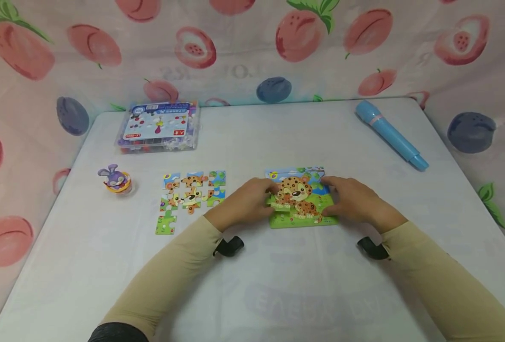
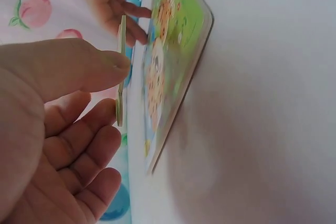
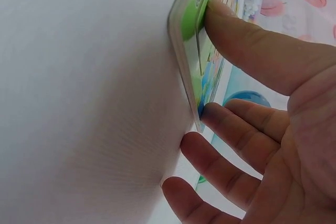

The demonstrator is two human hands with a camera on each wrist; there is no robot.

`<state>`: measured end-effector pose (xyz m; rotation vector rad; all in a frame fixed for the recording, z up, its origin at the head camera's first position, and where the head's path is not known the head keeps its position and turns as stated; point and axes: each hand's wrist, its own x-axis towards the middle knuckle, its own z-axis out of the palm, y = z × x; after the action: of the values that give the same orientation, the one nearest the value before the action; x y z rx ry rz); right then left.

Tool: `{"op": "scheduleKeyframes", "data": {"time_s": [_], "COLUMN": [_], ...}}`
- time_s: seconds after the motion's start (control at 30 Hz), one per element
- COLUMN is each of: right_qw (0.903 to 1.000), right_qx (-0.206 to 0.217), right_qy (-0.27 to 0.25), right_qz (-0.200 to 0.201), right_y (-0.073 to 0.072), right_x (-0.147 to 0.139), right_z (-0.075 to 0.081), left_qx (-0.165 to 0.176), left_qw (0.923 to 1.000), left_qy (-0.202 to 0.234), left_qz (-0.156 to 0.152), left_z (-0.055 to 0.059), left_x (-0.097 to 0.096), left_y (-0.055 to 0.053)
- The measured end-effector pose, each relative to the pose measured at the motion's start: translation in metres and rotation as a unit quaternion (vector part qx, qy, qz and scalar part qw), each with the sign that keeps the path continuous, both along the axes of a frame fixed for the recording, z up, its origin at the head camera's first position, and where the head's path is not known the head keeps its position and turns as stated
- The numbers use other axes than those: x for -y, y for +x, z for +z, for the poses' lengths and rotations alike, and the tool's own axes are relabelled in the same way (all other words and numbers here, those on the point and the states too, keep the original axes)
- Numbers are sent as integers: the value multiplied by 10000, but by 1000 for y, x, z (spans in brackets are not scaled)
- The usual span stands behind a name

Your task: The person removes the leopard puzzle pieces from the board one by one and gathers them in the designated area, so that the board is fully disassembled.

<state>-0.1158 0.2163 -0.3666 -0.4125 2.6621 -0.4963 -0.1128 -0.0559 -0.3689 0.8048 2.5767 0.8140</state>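
My left hand (image 1: 248,202) pinches a thin puzzle piece (image 2: 120,95) between thumb and fingertip, on edge in the left wrist view. The piece is above the left part of a leopard puzzle board (image 1: 305,209), and a gap shows between them. At the board's right side is my right hand (image 1: 355,199). Its thumb (image 3: 247,40) rests on the picture side and a fingertip touches the edge; the other fingers spread loosely beside it. The board lies flat, showing a spotted leopard on green grass under blue sky.
Several loose puzzle pieces (image 1: 191,197) lie in rough rows left of the board. A purple rabbit toy (image 1: 115,178) stands farther left. Behind are a clear plastic box (image 1: 158,126) with a printed label and, at the back right, a blue microphone-shaped stick (image 1: 391,135).
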Motion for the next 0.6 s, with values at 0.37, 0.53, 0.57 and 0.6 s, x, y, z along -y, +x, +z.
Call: {"op": "scheduleKeyframes", "data": {"time_s": [0.37,0.53,0.57,0.6], "right_qw": [9999,9999,9999,9999], "right_qx": [-94,-90,-85,-83], "right_qy": [-15,-24,-19,-17], "right_qz": [36,54,56,59], "right_y": [1,0,0,0], "right_x": [-1,-1,-1,-1], "right_z": [-1,-1,0,0], "left_qx": [-5,62,68,72], "left_qw": [9996,9986,9983,9980], "left_qy": [-29,-74,-83,-82], "left_qz": [286,516,569,618], "left_z": [3,5,5,6], "left_x": [32,49,53,56], "left_y": [11,16,16,17]}}
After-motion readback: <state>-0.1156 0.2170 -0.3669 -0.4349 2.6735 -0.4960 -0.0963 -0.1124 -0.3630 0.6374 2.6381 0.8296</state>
